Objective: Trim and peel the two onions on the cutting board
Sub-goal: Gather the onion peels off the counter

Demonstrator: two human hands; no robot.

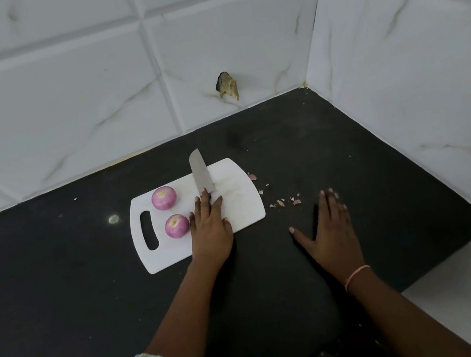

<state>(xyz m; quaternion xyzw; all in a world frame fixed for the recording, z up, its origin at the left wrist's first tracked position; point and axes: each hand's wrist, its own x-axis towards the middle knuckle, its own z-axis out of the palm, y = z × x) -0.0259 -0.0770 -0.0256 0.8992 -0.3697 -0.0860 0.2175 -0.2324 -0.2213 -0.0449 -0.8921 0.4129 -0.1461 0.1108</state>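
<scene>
On the dark countertop (57, 268), a white cutting board (242, 208) is lying at a slant, its handle slot toward the left. Two peeled, pinkish-purple onions are sitting on the board's left part, just right of the slot: the far onion (164, 198) and the near onion (177, 225), close together but not touching. A knife (201, 173) is lying across the board's far edge, its blade pointing away and its tip reaching past the board over the counter.

The left hand (210, 228) is resting palm down on the board just right of the near onion, fingers straight and close together, fingertips covering the handle end of the knife; whether they are gripping it cannot be told. The right hand (330, 229) is lying flat on the bare counter right of the board, fingers spread, thumb out to the left, holding nothing. A thin pink band (356, 276) is circling its wrist.

Scraps of onion skin (285, 201) are lying scattered on the counter between the board's right edge and the right hand. Behind, white marbled wall tiles (61, 98) are meeting in a corner, with a chipped hole (227, 86) low in the far wall.
</scene>
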